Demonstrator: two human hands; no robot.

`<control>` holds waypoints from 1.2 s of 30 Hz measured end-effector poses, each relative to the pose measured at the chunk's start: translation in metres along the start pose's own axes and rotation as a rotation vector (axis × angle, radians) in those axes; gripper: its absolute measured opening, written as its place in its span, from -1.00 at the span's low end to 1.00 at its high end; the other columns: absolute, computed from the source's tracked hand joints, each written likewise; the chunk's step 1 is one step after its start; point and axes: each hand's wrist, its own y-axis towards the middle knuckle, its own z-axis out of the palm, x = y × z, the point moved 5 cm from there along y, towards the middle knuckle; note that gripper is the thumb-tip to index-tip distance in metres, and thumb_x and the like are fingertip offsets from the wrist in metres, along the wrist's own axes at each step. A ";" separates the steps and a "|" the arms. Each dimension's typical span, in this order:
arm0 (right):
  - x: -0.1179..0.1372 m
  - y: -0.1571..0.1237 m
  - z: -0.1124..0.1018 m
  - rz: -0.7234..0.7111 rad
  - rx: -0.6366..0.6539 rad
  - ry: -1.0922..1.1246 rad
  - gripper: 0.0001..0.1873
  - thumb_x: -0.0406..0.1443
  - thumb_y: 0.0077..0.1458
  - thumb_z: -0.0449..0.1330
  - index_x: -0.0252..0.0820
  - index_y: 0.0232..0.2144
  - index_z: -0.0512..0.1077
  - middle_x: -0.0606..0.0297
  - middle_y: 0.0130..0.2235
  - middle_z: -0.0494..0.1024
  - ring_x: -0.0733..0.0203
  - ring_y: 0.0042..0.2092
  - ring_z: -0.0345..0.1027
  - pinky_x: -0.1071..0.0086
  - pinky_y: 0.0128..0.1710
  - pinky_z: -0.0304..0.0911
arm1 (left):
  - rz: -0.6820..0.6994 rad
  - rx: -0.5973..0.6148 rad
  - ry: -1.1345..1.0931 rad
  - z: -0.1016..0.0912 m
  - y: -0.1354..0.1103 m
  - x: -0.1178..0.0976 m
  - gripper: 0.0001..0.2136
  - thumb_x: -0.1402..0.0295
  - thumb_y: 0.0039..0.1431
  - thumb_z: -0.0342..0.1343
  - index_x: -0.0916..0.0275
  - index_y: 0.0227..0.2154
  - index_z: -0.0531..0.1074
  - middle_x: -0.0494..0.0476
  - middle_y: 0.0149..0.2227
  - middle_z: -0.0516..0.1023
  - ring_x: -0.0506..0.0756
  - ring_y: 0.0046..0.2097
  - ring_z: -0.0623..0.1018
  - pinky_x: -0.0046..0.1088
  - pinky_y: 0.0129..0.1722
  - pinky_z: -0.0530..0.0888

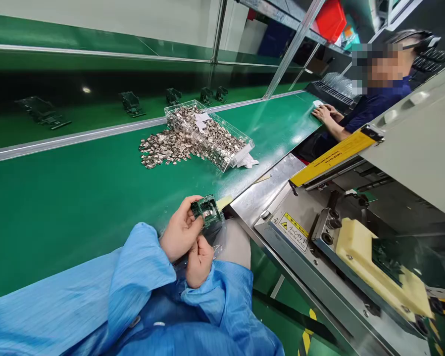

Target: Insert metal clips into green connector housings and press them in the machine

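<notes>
My left hand pinches a small dark green plastic housing by its left side, above the near edge of the green work table. Inside the housing's opening a shiny metal piece shows. Just below, my right hand is closed, its fingers curled and close to my left palm. What it holds, if anything, is hidden. A clear plastic bin full of small metal parts stands farther up the table, with a heap of the same metal parts spilled at its left.
A machine with a yellow fixture and a warning label stands close on my right. Several dark green housings sit on the strip beyond the metal rail. A co-worker's hands rest at the table's far end.
</notes>
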 end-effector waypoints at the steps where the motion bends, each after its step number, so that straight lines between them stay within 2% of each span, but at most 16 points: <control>1: -0.001 -0.001 -0.001 -0.024 0.007 -0.025 -0.57 0.01 0.21 -0.05 -0.11 -0.57 0.18 0.33 -0.54 0.26 0.18 -0.45 0.14 0.31 -0.41 0.07 | 0.007 -0.003 0.001 0.001 0.000 0.001 -0.60 0.39 0.04 0.15 0.21 -0.04 0.25 0.08 -0.18 0.50 0.05 -0.15 0.51 -0.52 -0.20 0.42; 6: -0.003 0.003 -0.006 -0.102 0.098 -0.140 -0.61 -0.07 0.19 -0.04 -0.10 -0.58 0.30 0.28 -0.52 0.36 0.15 -0.43 0.25 0.32 -0.39 0.09 | 0.042 -0.013 0.073 0.000 0.003 0.001 -0.62 0.42 0.07 0.12 0.20 -0.02 0.25 0.07 -0.18 0.48 0.01 -0.18 0.49 -0.55 -0.19 0.41; 9: -0.013 0.016 -0.016 -0.065 0.146 -0.214 -0.64 -0.12 0.14 0.05 -0.09 -0.62 0.38 0.31 -0.62 0.38 0.18 -0.52 0.25 0.36 -0.48 0.06 | 0.065 -0.017 0.082 -0.002 0.009 -0.001 -0.62 0.43 0.04 0.14 0.22 -0.05 0.26 0.04 -0.24 0.48 -0.01 -0.25 0.48 -0.58 -0.26 0.41; 12: -0.025 0.028 -0.030 -0.008 0.162 -0.281 -0.68 -0.16 -0.01 0.24 -0.09 -0.72 0.39 0.35 -0.72 0.35 0.24 -0.64 0.19 0.39 -0.57 0.01 | 0.065 -0.056 0.030 -0.004 0.019 -0.004 -0.60 0.38 -0.02 0.19 0.23 -0.09 0.26 0.00 -0.33 0.48 0.00 -0.29 0.50 -0.55 -0.29 0.43; 16: -0.028 0.030 -0.047 0.026 0.141 -0.316 -0.72 -0.20 -0.09 0.32 -0.11 -0.73 0.41 0.35 -0.72 0.39 0.26 -0.68 0.18 0.42 -0.64 0.00 | 0.034 -0.109 -0.116 -0.010 0.021 -0.012 -0.57 0.32 -0.10 0.26 0.22 -0.16 0.24 0.06 -0.25 0.49 0.08 -0.16 0.54 -0.46 -0.19 0.49; 18: -0.017 0.026 -0.055 0.019 0.141 -0.302 -0.75 -0.19 -0.01 0.27 -0.13 -0.66 0.47 0.33 -0.68 0.43 0.25 -0.67 0.23 0.42 -0.65 0.06 | -0.012 -0.093 -0.167 -0.016 0.012 -0.015 -0.55 0.29 -0.09 0.27 0.21 -0.15 0.22 0.10 -0.18 0.48 0.11 -0.14 0.54 -0.42 -0.22 0.53; 21: 0.015 0.019 -0.065 -0.014 0.156 -0.258 -0.77 -0.18 0.13 0.16 -0.15 -0.42 0.55 0.28 -0.53 0.53 0.22 -0.57 0.36 0.39 -0.56 0.24 | -0.032 -0.084 -0.161 -0.031 -0.009 -0.017 -0.55 0.27 -0.03 0.25 0.20 -0.11 0.20 0.11 -0.17 0.47 0.12 -0.18 0.55 -0.42 -0.31 0.56; 23: 0.046 0.016 -0.068 -0.115 0.118 -0.225 -0.79 -0.21 0.15 0.16 -0.14 -0.33 0.56 0.24 -0.41 0.55 0.18 -0.43 0.42 0.35 -0.42 0.32 | 0.005 -0.104 -0.127 -0.042 -0.022 -0.018 -0.58 0.29 0.00 0.23 0.21 -0.10 0.22 0.11 -0.18 0.48 0.10 -0.17 0.55 -0.41 -0.25 0.56; 27: 0.102 0.011 -0.054 -0.395 -0.032 -0.110 -0.91 -0.33 0.08 0.25 -0.10 -0.35 0.58 0.20 -0.21 0.44 0.16 -0.19 0.37 0.33 -0.23 0.32 | 0.065 -0.079 -0.064 -0.050 -0.035 -0.016 -0.64 0.35 0.11 0.14 0.20 -0.05 0.22 0.12 -0.15 0.49 0.07 -0.13 0.54 -0.43 -0.13 0.51; 29: 0.113 0.011 -0.039 -0.443 -0.060 -0.064 -0.92 -0.36 0.06 0.25 -0.10 -0.36 0.55 0.20 -0.15 0.40 0.14 -0.11 0.34 0.30 -0.15 0.30 | 0.077 -0.039 -0.039 -0.048 -0.035 -0.017 -0.67 0.37 0.14 0.09 0.20 -0.03 0.22 0.15 -0.09 0.49 0.07 -0.08 0.53 -0.45 -0.09 0.49; 32: 0.116 0.013 -0.018 -0.449 -0.070 -0.091 -0.95 -0.36 0.07 0.24 -0.13 -0.39 0.52 0.16 -0.08 0.37 0.06 0.00 0.28 0.18 -0.02 0.23 | 0.092 -0.002 -0.024 -0.046 -0.035 -0.019 -0.68 0.40 0.17 0.05 0.19 -0.01 0.21 0.16 -0.05 0.49 0.07 -0.04 0.53 -0.44 -0.04 0.46; 36: 0.113 0.016 -0.008 -0.394 -0.091 -0.181 -0.94 -0.32 0.08 0.23 -0.16 -0.41 0.50 0.13 -0.04 0.34 0.02 0.02 0.27 0.13 0.00 0.20 | 0.099 0.046 -0.032 -0.043 -0.037 -0.022 -0.68 0.40 0.19 0.02 0.19 0.01 0.18 0.17 -0.10 0.53 0.07 -0.05 0.55 -0.43 -0.03 0.46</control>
